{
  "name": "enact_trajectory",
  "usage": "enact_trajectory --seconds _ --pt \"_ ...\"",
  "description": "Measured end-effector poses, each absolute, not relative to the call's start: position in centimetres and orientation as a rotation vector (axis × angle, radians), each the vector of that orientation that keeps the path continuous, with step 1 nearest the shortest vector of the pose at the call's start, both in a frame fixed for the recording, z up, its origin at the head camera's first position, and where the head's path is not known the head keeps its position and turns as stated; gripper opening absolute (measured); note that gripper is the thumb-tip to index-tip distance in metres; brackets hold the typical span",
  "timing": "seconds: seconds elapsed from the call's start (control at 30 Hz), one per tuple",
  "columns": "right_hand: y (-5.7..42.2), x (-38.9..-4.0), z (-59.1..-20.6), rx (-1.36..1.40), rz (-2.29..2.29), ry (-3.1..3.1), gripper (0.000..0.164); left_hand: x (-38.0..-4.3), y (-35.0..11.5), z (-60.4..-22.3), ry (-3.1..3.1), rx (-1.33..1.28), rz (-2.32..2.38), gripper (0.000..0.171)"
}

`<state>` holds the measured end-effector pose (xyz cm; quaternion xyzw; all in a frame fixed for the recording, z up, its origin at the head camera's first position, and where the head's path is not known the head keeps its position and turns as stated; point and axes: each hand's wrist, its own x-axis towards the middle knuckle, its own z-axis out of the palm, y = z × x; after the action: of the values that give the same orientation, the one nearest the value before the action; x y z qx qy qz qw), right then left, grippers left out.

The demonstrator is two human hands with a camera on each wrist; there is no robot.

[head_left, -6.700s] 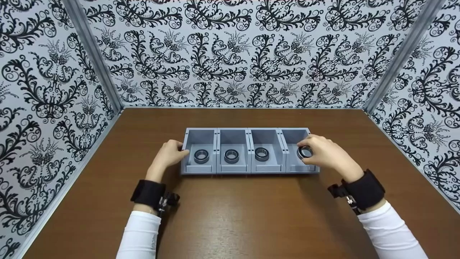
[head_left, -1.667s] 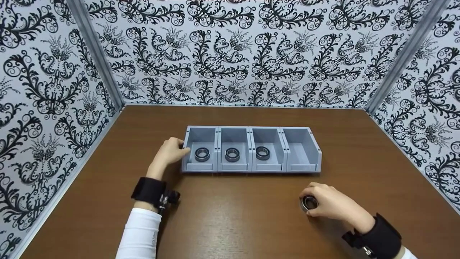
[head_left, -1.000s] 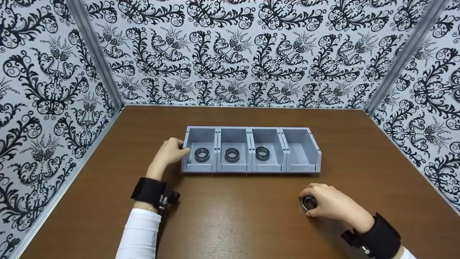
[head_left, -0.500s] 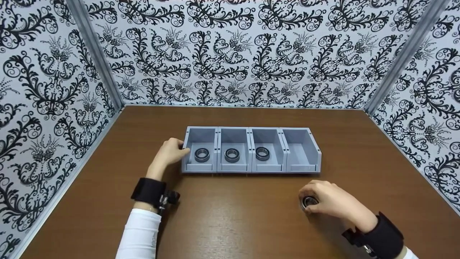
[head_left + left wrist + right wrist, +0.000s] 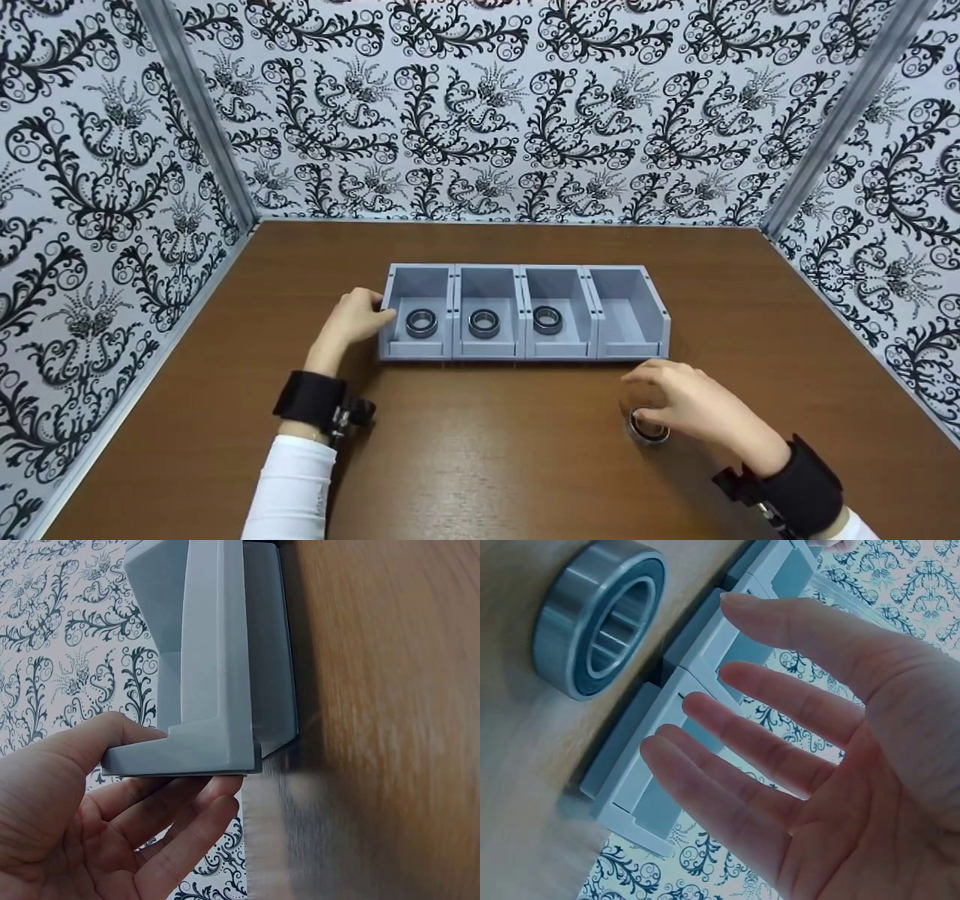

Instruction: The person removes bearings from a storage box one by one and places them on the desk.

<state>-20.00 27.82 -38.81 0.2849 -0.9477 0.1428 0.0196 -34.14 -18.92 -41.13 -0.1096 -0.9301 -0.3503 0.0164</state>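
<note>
My left hand (image 5: pixel 352 322) grips the left side wall of a row of joined grey storage bins (image 5: pixel 484 350); in the left wrist view its thumb lies inside the wall and its fingers outside. A ball bearing (image 5: pixel 649 438) lies flat on the table in front of the rightmost bin. Just above this bearing is my right hand (image 5: pixel 697 405), its fingers spread and holding nothing. The right wrist view shows a gap between the fingertips and the bearing (image 5: pixel 562 630). Three more bearings lie one each in the left bin (image 5: pixel 421 334), second bin (image 5: pixel 484 334) and third bin (image 5: pixel 547 331).
Brown wooden table (image 5: pixel 480 465) surface surrounds the bins and extends toward me. Patterned wall panels (image 5: pixel 480 112) with grey metal posts (image 5: pixel 199 112) enclose the table at the back and both sides. The rightmost bin (image 5: pixel 626 350) holds no bearing.
My right hand carried the bearing out of the rightmost bin to the table in front. Its fingers have since let go and risen slightly. My left hand keeps its grip.
</note>
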Motion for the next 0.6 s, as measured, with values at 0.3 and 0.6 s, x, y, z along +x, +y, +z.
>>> enact_trajectory --seconds 0.3,0.6 --pt "27.2 -20.7 -37.9 0.855 0.458 -2.876 0.037 -34.2 -19.3 -41.4 -2.858 -0.395 -1.130 0.022" --pt "26.9 -21.5 -37.3 0.854 0.502 -2.816 0.037 -34.3 -19.0 -41.4 -2.901 -0.331 -1.093 0.020"
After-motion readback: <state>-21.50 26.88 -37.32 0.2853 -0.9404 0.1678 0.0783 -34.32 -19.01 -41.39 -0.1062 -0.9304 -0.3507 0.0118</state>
